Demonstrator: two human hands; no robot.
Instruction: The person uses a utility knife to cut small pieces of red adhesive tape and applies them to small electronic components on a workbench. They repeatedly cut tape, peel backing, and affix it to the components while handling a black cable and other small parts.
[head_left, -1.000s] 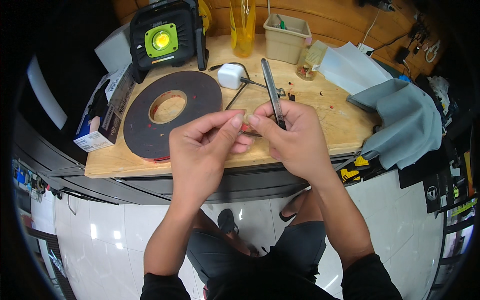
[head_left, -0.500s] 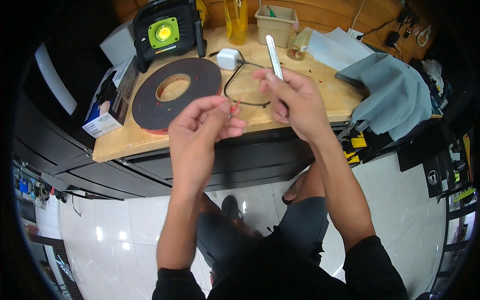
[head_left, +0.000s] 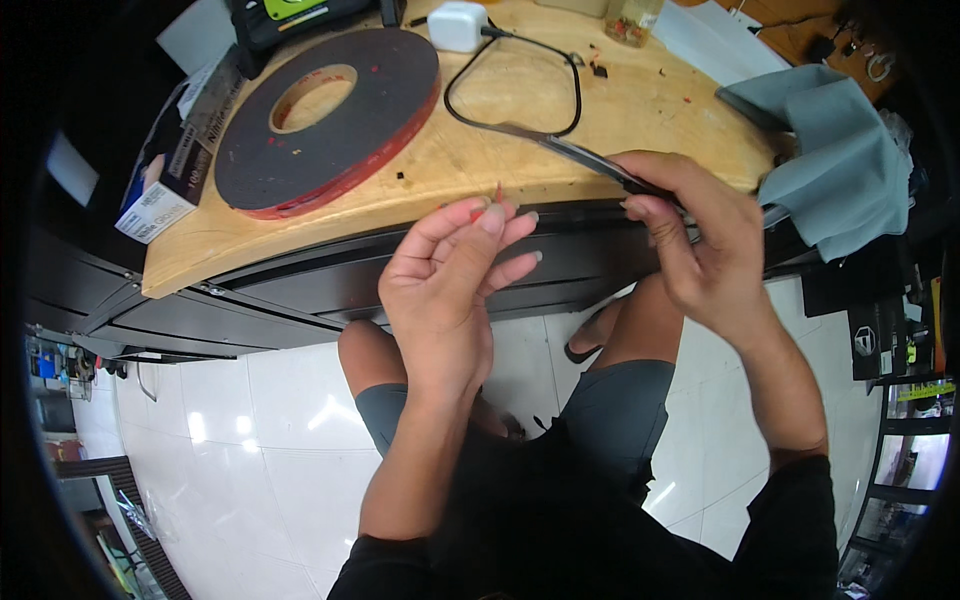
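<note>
My left hand (head_left: 440, 290) is raised in front of the bench edge, thumb and index finger pinched on a small red strip (head_left: 498, 190) whose thin tip sticks up past them. Most of the strip is hidden by the fingers. To its right, my right hand (head_left: 712, 235) grips a slim utility knife (head_left: 592, 158), its long metal end pointing left over the wood. The two hands are apart, and the knife does not touch the strip. A large roll of dark grey tape with a red edge (head_left: 375, 105) lies flat on the bench, beyond my left hand.
On the wooden bench (head_left: 520, 95) are a white charger (head_left: 457, 27) with a looped black cable (head_left: 578, 100), dark scraps and a small jar (head_left: 632, 22). A glove box (head_left: 165, 185) stands left; a grey cloth (head_left: 830, 150) hangs over the right edge.
My right hand has moved right and away from the left, the knife tipping from upright to pointing left. My left hand keeps the red strip pinched. The view has shifted lower.
</note>
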